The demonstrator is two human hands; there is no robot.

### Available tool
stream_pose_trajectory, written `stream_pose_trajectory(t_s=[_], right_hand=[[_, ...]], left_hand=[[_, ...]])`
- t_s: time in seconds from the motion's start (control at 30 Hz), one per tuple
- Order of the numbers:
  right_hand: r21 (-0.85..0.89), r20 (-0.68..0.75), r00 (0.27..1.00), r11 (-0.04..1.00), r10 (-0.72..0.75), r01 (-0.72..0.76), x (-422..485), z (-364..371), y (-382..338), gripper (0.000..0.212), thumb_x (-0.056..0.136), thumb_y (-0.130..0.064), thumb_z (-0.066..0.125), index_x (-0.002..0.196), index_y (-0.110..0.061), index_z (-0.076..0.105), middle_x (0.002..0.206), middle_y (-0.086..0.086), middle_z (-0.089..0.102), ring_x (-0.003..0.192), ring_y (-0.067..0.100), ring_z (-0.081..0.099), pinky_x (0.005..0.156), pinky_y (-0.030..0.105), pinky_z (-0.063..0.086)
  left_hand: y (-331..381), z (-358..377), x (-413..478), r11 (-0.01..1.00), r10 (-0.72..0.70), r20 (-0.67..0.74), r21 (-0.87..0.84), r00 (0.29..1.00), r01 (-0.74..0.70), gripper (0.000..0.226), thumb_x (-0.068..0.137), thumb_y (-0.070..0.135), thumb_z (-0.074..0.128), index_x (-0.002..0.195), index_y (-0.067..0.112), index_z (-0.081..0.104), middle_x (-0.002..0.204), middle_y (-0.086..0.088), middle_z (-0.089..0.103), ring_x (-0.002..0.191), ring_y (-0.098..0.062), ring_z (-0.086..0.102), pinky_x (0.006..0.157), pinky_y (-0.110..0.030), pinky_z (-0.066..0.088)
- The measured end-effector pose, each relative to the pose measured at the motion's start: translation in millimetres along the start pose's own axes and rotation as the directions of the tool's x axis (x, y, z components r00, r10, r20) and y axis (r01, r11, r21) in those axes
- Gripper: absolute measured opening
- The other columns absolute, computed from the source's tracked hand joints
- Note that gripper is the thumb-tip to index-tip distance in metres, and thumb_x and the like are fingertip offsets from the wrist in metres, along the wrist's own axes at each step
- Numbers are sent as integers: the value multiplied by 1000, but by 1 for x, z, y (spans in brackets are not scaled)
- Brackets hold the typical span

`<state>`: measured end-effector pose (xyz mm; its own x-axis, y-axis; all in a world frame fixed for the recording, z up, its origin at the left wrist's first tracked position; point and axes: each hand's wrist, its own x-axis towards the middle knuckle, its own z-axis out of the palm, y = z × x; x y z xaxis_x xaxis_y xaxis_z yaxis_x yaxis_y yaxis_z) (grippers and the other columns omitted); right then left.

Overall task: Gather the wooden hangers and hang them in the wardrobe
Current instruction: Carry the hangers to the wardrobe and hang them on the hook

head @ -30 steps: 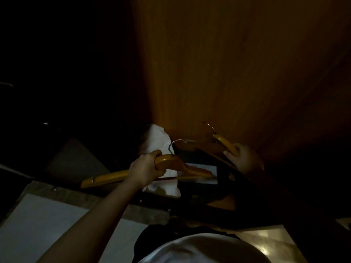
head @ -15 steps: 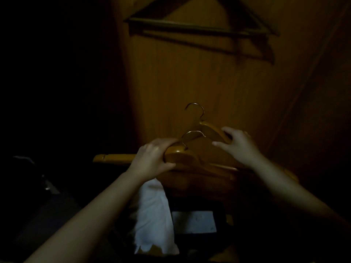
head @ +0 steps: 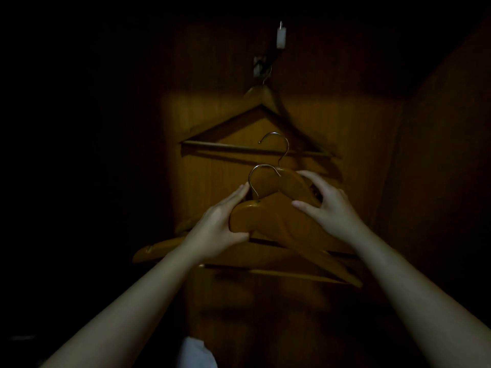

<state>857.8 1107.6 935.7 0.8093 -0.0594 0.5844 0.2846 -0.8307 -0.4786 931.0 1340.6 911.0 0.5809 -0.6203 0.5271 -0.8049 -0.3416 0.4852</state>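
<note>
Item 1, hung hanger (head: 260, 96): it is hanging flat against the wardrobe back panel (head: 212, 181), its hook reaching up into a small fitting that is too dim to make out. You are counting this one as done.

Item 2, near hanger (head: 255, 219): you are holding it just below the hung hanger. Your left hand (head: 218, 227) is clamped round its left shoulder, with the thumb underneath and the fingers running up beside its metal hook.

Item 3, far hanger (head: 295, 187): it is riding behind and above the near one. Its hook is crossing in front of the hung hanger's bar but is not catching on anything. Your right hand (head: 329, 208) is curled over its right shoulder, fingers spread and gripping.

Item 4, further wooden ends are showing below the hung hanger and left of your left hand. Whether they are belonging to a third hanger you cannot tell.

Item 5, white fitting (head: 280, 38), above the hung hanger. White cloth (head: 196, 351), far below it.

Progress, as judged: gathering is looking complete and one hanger is up. At least two are waiting in your hands, and neither is hooked yet.
</note>
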Motion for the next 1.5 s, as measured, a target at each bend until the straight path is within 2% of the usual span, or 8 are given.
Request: stream_pose_trajectory(t_s=[0.23,0.37,0.5,0.67,0.9,1.1,1.3,1.5], right_hand=[[-155,-123,967,967,-222,202,50,-36,-12,72,88,-33,57,136,-56,9,143,-2,42,129,20,43,105,53,39],[-145,-156,952,960,-262,240,79,-47,-4,71,90,-26,56,140,-48,10,133,4,48,118,16,50,102,45,45],[-55,-180,957,974,-225,219,110,-53,10,72,90,-22,56,139,-49,10,138,3,44,121,14,48,101,39,47],[26,-139,973,982,-181,187,154,-62,24,72,91,-19,55,141,-40,9,147,3,36,126,9,39,103,24,36],[130,-63,984,976,-169,176,211,-61,23,71,91,-12,54,147,-28,14,147,4,37,128,10,38,105,23,30],[123,-52,982,974,-182,188,243,-51,24,68,92,-4,51,147,-26,18,137,11,48,112,16,56,79,13,46],[13,-11,985,985,-173,173,261,-31,29,68,91,-14,56,146,-31,20,119,2,45,115,19,46,87,24,33],[19,-56,989,991,-134,135,260,-18,31,60,93,-29,51,146,-32,21,134,8,41,119,26,46,94,32,41]], left_hand=[[20,-37,56,997,82,-56,10,995,-82,91,75,14,74,145,25,17,152,-2,29,138,-17,33,112,-33,36],[24,-47,90,997,79,-57,22,995,-77,89,77,13,71,147,23,18,146,-9,38,123,-29,50,80,-15,49],[27,-53,126,990,108,-63,97,992,-102,90,76,16,73,146,21,18,154,-2,23,139,-15,31,110,-35,38],[24,-58,170,985,78,-67,161,995,-66,90,75,21,73,146,24,18,155,2,19,142,-12,21,115,-43,28],[7,-81,207,996,-25,-60,84,998,30,85,79,11,69,145,30,19,151,-7,25,118,-19,50,81,-22,51],[-3,-91,225,976,-87,-58,196,995,97,78,81,10,66,144,27,22,156,-2,12,139,-22,27,111,-41,35],[-20,-88,224,991,-124,-76,40,989,127,69,81,4,64,134,32,29,132,-9,50,100,-14,60,81,-29,55],[-28,-81,219,985,-142,-99,86,985,151,80,80,4,65,142,30,23,155,-8,19,141,-24,25,112,-35,31]])
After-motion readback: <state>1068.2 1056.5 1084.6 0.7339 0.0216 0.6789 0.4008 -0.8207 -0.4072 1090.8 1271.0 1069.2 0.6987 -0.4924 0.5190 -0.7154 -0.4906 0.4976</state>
